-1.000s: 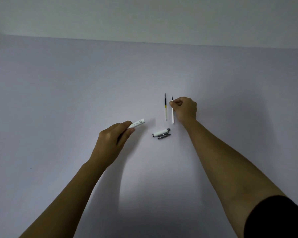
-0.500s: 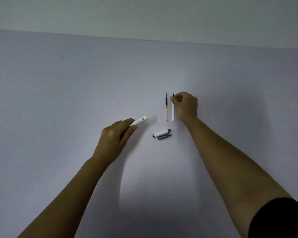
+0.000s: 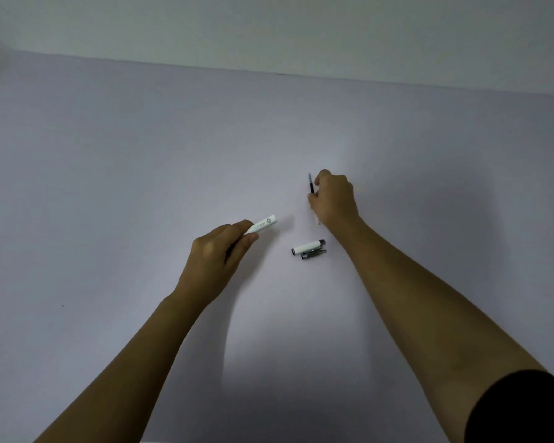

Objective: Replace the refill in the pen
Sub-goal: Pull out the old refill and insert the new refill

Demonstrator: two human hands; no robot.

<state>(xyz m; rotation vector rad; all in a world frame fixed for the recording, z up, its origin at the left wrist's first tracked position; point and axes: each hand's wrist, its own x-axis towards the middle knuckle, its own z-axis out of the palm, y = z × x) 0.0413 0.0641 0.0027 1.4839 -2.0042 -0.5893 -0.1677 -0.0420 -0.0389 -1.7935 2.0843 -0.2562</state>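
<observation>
Evidently light, thin and easily bent, the refill [image 3: 310, 184] is pinched mid-length by the right hand [image 3: 333, 199], while the pen barrel [image 3: 263, 224] is gripped by the left hand's [image 3: 216, 257] fingers.

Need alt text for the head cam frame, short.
A person's right hand pinches a thin pen refill on a pale table, while the left hand holds a white pen barrel. A white cap lies between them.
</observation>
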